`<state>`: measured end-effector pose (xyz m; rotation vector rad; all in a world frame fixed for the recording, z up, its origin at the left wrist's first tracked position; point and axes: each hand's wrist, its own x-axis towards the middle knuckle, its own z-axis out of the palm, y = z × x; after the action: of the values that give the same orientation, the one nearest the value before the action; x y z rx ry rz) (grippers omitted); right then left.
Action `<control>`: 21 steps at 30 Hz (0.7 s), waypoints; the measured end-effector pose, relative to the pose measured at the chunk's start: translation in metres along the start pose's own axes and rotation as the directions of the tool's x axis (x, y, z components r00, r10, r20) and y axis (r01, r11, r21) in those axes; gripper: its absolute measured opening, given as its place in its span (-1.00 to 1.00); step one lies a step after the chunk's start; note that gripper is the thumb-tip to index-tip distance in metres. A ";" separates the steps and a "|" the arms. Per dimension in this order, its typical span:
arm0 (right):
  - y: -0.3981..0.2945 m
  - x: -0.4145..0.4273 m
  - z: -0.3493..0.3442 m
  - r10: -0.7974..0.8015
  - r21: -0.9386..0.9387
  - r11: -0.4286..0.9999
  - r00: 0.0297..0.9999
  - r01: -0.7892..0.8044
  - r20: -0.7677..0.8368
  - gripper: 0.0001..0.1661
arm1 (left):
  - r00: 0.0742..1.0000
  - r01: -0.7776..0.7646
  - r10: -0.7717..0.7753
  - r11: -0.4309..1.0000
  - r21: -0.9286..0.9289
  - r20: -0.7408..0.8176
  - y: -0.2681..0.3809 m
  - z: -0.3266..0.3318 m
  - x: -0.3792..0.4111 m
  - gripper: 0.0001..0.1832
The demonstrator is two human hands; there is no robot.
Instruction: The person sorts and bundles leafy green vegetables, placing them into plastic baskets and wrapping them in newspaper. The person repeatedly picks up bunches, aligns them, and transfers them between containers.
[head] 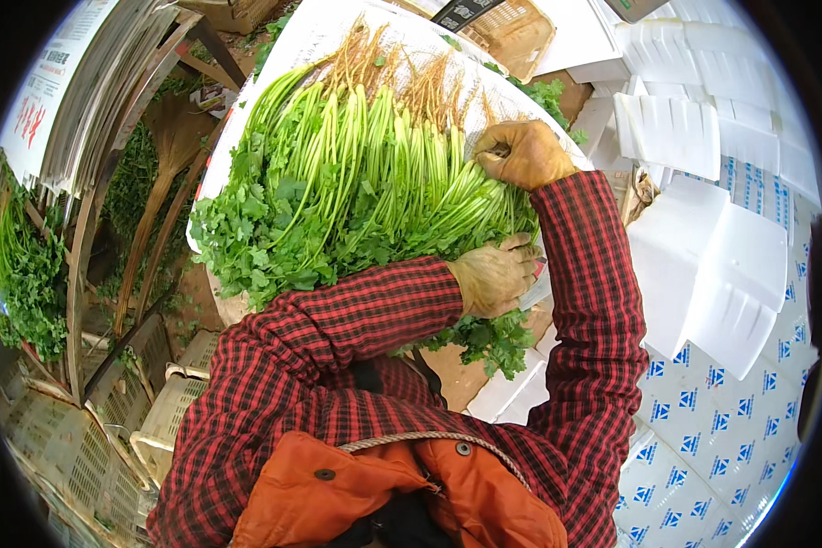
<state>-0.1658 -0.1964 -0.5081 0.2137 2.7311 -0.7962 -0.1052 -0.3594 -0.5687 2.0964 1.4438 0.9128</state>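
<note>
A wide row of coriander point(356, 178) lies on a white-covered surface point(301, 34). Its brown roots point away from me and its leafy tops towards me. At the right end of the row, my right hand point(524, 154) is curled into a fist around stems just below the roots. The part inside the fist is hidden. Nearer to me, my left hand point(496, 277) rests palm down over the leafy tops, its fingers pointing right and slightly apart. More leaves hang below that hand, beside a small edge of printed material.
Stacked newspapers point(103, 89) lie on a wooden frame at the left, with a broom point(161, 164) beside it. Plastic crates point(75, 445) stand at lower left; another crate point(510, 34) is beyond the surface. White foam pieces point(699, 260) pile up at the right over printed sheeting point(712, 425).
</note>
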 end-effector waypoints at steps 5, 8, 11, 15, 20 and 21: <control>0.022 0.010 -0.003 -0.228 -0.353 0.909 0.973 0.222 0.026 -0.92 | 0.999 0.023 -0.025 0.999 0.042 0.047 0.001 -0.010 -0.002 -0.42; 0.049 0.012 -0.062 0.148 -0.574 0.760 0.941 -0.305 -0.304 -0.74 | 1.000 0.018 -0.018 1.000 -0.004 -0.003 0.000 -0.012 -0.005 -0.44; 0.090 -0.028 -0.132 0.599 -0.455 0.322 0.551 -0.830 -0.581 -0.63 | 0.999 0.004 -0.004 1.000 -0.010 -0.046 -0.002 -0.010 -0.007 -0.47; 0.149 -0.104 -0.120 0.813 -0.393 0.052 0.268 -0.918 -0.517 -0.51 | 1.000 -0.004 0.002 0.997 -0.077 -0.030 -0.006 -0.004 -0.009 -0.51; 0.144 -0.165 -0.029 0.748 -0.121 0.405 0.404 -0.906 -0.526 -0.22 | 0.981 -0.048 0.032 0.996 -0.081 -0.193 -0.007 -0.008 -0.013 -0.58; 0.135 -0.175 -0.015 0.746 -0.087 0.466 0.444 -0.880 -0.496 -0.20 | 0.978 -0.055 0.040 0.996 -0.069 -0.204 -0.004 -0.011 -0.014 -0.55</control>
<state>0.0261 -0.0859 -0.5093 1.6613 2.4788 0.0443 -0.1193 -0.3712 -0.5678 2.0396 1.4380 1.2102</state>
